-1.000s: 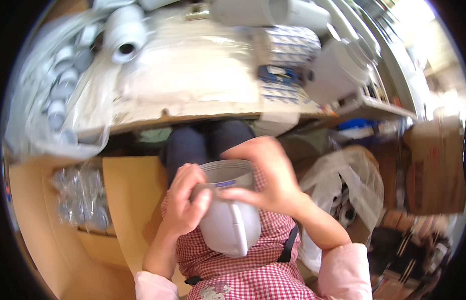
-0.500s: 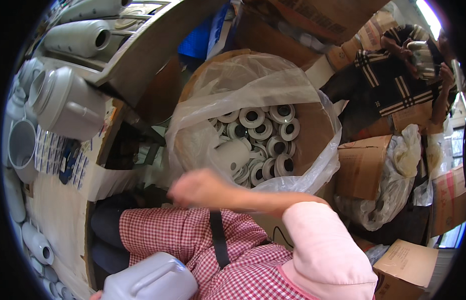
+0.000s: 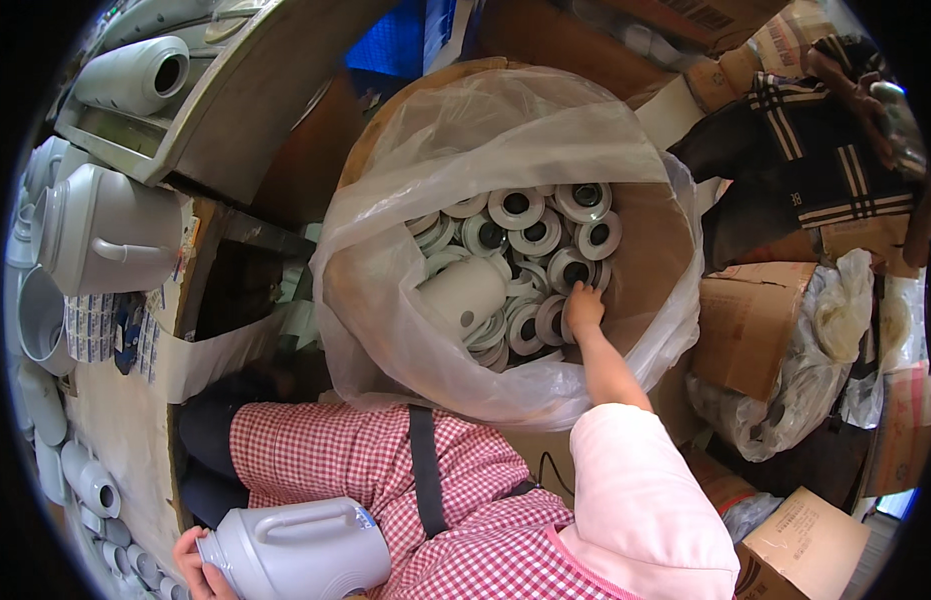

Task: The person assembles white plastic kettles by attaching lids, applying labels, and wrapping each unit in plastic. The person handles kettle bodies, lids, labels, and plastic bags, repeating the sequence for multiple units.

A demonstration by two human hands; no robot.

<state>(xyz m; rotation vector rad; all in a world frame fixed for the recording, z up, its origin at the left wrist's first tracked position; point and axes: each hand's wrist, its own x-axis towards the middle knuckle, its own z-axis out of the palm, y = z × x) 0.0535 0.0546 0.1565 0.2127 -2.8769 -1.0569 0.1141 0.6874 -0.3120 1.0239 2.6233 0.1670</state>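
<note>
On my lap lies a pale grey plastic jug body [image 3: 305,555] with a moulded side handle. My left hand [image 3: 200,568] is closed around its narrower rim end. My right hand [image 3: 585,308] reaches into a large round carton [image 3: 347,235] lined with clear plastic film [image 3: 505,185]. Its fingers are closed on the edge of a white plastic ring [image 3: 553,322] with a dark centre hole; the fingertips are partly hidden. Several similar rings [image 3: 516,208] are piled around it. Among them a grey cylindrical part [image 3: 465,295] lies on its side.
To the left, a workbench [image 3: 115,400] bears a large grey jug body [image 3: 110,232], label sheets [image 3: 90,325] and several grey parts. Above it, a shelf holds another jug body [image 3: 135,75]. At the right stand an opened cardboard box [image 3: 753,325], plastic bags [image 3: 835,340] and a person in dark clothing [image 3: 785,150].
My right hand has moved from above my lap, away and to the right, into the carton onto a ring. The jug body has shifted slightly, and more of my left hand shows.
</note>
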